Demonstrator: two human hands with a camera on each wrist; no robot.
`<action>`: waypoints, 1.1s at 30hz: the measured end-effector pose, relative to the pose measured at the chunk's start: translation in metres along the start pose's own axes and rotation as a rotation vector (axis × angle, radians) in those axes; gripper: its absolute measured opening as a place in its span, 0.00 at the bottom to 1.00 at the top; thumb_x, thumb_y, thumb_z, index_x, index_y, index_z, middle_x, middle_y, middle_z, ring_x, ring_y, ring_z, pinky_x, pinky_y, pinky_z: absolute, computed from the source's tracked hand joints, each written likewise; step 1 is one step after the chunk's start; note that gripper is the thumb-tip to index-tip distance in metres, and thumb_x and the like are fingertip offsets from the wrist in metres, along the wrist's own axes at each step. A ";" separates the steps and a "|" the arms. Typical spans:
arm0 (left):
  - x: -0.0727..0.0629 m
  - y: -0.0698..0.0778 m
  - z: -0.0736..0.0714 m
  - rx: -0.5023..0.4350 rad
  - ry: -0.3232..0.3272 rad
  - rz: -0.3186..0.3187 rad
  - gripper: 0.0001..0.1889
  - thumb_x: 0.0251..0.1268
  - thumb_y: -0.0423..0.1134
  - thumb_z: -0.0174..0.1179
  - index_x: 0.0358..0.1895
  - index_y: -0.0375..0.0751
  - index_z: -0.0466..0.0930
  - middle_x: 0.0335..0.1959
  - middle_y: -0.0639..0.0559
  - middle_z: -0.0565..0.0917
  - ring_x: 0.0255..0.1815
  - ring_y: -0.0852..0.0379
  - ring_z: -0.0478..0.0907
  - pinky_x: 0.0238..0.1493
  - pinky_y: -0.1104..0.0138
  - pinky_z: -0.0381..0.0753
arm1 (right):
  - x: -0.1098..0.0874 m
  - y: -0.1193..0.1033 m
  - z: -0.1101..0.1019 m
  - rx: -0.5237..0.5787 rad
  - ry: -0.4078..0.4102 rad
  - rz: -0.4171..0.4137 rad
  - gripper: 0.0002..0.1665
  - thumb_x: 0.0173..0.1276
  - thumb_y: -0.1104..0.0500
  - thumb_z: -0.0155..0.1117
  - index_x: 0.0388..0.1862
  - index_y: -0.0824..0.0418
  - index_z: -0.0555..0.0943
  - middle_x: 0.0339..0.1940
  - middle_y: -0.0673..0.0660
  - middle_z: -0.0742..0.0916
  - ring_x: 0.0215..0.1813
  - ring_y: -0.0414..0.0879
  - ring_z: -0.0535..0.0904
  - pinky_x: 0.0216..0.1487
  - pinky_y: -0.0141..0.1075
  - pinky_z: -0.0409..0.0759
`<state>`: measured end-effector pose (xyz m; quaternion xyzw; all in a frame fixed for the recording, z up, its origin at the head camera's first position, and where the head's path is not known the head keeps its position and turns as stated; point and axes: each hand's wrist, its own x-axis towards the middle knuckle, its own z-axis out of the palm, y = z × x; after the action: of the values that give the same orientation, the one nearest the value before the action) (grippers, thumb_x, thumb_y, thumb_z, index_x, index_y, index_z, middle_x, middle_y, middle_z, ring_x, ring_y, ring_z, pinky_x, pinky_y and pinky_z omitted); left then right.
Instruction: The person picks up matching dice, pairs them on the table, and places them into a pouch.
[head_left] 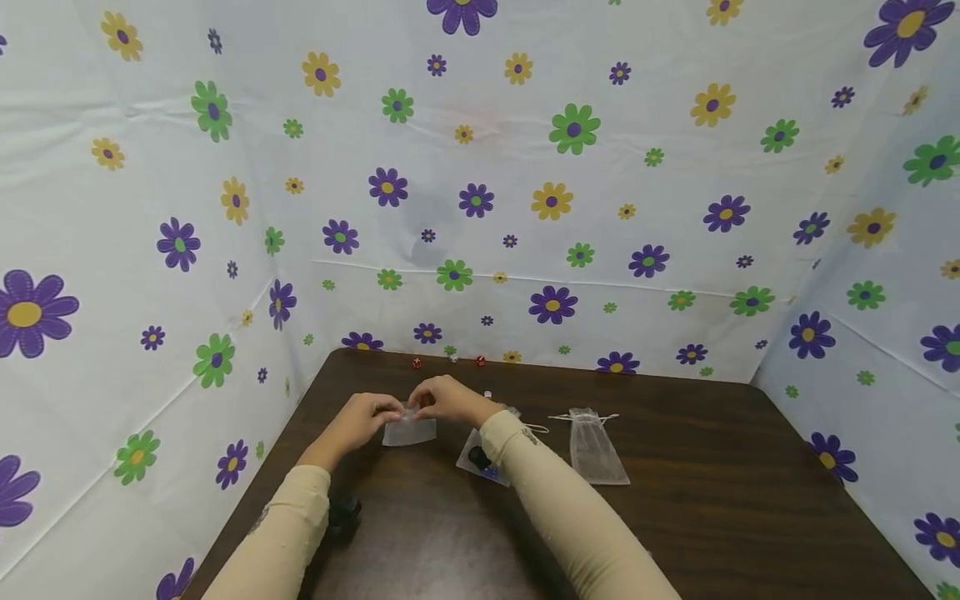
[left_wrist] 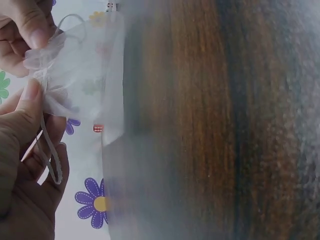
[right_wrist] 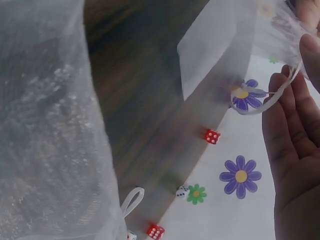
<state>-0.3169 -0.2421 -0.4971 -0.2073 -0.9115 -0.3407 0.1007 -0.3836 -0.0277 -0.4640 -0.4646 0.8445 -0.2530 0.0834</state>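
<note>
A small sheer white drawstring bag (head_left: pixel 409 430) hangs between both hands above the left part of the table. My left hand (head_left: pixel 358 419) pinches its gathered top at the left, thumb against fingers. At the other side of the same top, my right hand (head_left: pixel 448 400) pinches the cloth. In the left wrist view, a drawstring loop (left_wrist: pixel 52 155) dangles beside the left fingers (left_wrist: pixel 31 92). The bag looks flat, with nothing visible inside. A second sheer bag (head_left: pixel 468 460), holding a dark item and small blue pieces, lies partly hidden under the right forearm.
A third sheer bag (head_left: pixel 596 450) lies flat to the right, its strings spread. Along the back edge sit a red die (head_left: pixel 417 363), a white die (head_left: pixel 453 358) and another red die (head_left: pixel 481 361). Another white die (head_left: pixel 487 394) lies nearer. A dark object (head_left: pixel 345 512) sits by the left sleeve.
</note>
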 end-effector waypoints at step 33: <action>-0.024 -0.006 0.001 -0.114 -0.014 -0.077 0.03 0.68 0.34 0.67 0.41 0.44 0.84 0.36 0.53 0.86 0.35 0.58 0.81 0.36 0.66 0.81 | -0.015 -0.003 0.007 -0.158 0.062 -0.041 0.03 0.73 0.63 0.66 0.42 0.60 0.84 0.36 0.50 0.84 0.36 0.38 0.76 0.39 0.26 0.76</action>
<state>-0.2984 -0.2528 -0.5091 -0.1799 -0.8985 -0.3944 0.0694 -0.3702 -0.0187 -0.4699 -0.4791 0.8542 -0.2017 0.0152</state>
